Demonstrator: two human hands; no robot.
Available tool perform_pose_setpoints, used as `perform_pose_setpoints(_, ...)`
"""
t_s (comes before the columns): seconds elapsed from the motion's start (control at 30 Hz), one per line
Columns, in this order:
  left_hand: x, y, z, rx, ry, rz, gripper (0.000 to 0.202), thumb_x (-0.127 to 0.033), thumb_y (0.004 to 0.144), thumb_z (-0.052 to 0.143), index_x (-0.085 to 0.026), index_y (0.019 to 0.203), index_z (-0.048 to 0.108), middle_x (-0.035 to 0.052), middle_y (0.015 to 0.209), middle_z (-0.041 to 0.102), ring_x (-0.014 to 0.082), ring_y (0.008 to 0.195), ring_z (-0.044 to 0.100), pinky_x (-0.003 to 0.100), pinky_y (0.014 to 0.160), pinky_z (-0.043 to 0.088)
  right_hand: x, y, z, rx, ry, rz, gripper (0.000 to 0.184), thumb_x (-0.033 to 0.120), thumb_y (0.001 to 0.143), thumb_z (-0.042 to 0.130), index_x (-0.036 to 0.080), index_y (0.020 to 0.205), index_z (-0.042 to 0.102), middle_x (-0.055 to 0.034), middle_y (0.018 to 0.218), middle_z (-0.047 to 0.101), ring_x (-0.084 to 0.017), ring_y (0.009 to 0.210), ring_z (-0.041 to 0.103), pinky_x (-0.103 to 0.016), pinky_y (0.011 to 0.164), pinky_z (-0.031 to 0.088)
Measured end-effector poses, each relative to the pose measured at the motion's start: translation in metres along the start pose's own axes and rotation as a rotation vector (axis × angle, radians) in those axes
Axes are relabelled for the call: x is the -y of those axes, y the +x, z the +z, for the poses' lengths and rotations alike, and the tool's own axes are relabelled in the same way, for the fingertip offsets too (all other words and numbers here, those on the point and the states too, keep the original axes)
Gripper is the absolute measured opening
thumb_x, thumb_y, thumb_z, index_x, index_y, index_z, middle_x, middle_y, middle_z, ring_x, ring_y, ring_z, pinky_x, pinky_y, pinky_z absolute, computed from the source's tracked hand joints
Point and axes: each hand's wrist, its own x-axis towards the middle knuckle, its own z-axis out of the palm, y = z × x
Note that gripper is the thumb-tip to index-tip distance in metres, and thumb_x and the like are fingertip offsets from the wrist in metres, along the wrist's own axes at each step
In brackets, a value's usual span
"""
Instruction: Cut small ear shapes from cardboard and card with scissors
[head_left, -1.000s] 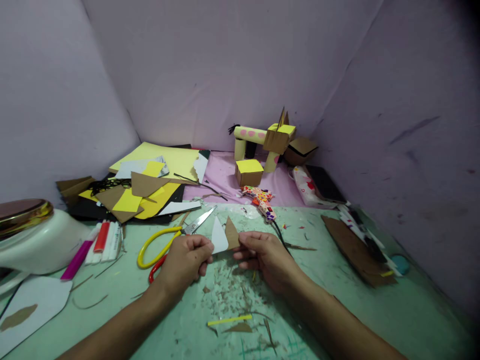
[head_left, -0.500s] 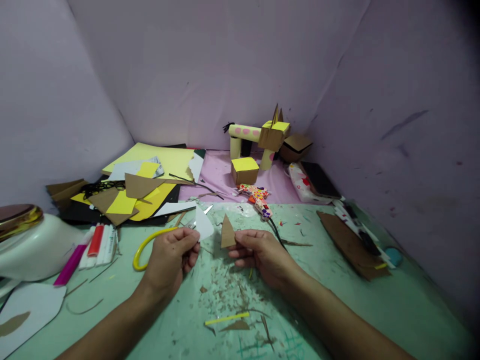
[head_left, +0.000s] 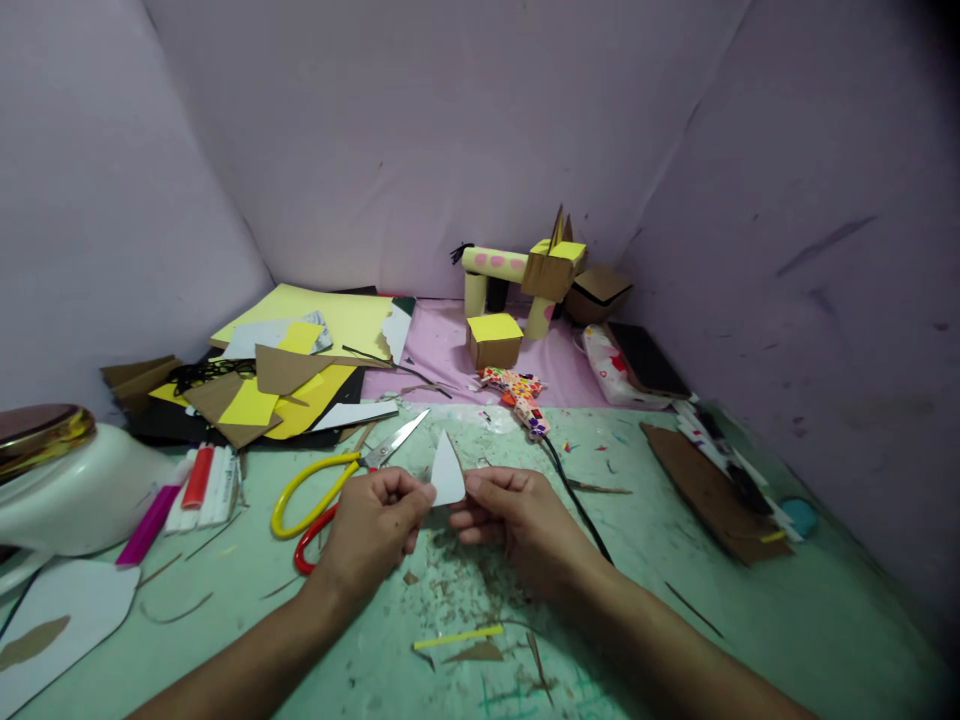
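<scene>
Between my hands a white triangular piece of paper or card [head_left: 446, 475] stands point up. Its lower left corner is pinched by my left hand [head_left: 379, 520]. My right hand [head_left: 517, 515] closes on the lower right side, where a thin brown edge of the cardboard triangle [head_left: 459, 464] shows behind the white piece; the rest of the cardboard is hidden. Open scissors [head_left: 366, 461] with a yellow and a red handle lie beside and partly behind my left hand. Small brown scraps and a yellow strip [head_left: 459, 637] lie below the hands.
A yellow-and-cardboard animal model [head_left: 551, 270] stands at the back, behind a yellow-topped box [head_left: 495, 342]. A patterned glue gun [head_left: 525, 400] trails a black cord. Paper sheets [head_left: 300, 300], markers [head_left: 202, 485] and a white mug-like vessel [head_left: 112, 490] are left; a cardboard piece [head_left: 697, 490] is right.
Both pieces have come together, the white one now in front of the cardboard triangle. My left hand has moved right, uncovering more of the scissors.
</scene>
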Motion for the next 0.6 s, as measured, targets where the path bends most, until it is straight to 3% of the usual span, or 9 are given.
perform_pose_setpoints(0.27, -0.007, -0.002, 0.002, 0.027, 0.012, 0.012, 0.020, -0.035, 0.063, 0.060, -0.017, 0.059, 0.053, -0.0071, 0.032, 0.045, 0.0055, 0.028, 0.035, 0.016, 0.031, 0.027, -0.002, 0.000, -0.001, 0.042, 0.000, -0.015, 0.029, 0.032, 0.058, 0.078, 0.009, 0.073, 0.068, -0.0057, 0.063, 0.069, -0.012, 0.054, 0.065, -0.020, 0.051, 0.053)
perform_pose_setpoints(0.43, 0.000, 0.001, 0.001, 0.106, -0.092, -0.008, 0.020, -0.033, 0.062, 0.064, -0.014, 0.064, 0.056, -0.0064, 0.034, 0.048, 0.0053, 0.028, 0.036, 0.015, 0.029, 0.029, -0.002, 0.000, 0.000, 0.057, -0.009, 0.005, 0.027, 0.031, 0.059, 0.077, 0.009, 0.072, 0.068, -0.0057, 0.061, 0.069, -0.011, 0.053, 0.064, -0.019, 0.051, 0.053)
perform_pose_setpoints(0.6, 0.004, 0.003, 0.001, 0.092, -0.254, -0.053, 0.021, -0.030, 0.057, 0.068, -0.014, 0.059, 0.055, -0.0053, 0.036, 0.049, 0.0047, 0.028, 0.036, 0.014, 0.027, 0.028, 0.000, 0.001, -0.001, 0.093, 0.055, 0.032, 0.022, 0.025, 0.057, 0.076, 0.010, 0.073, 0.070, -0.0064, 0.062, 0.071, -0.012, 0.053, 0.065, -0.021, 0.052, 0.053)
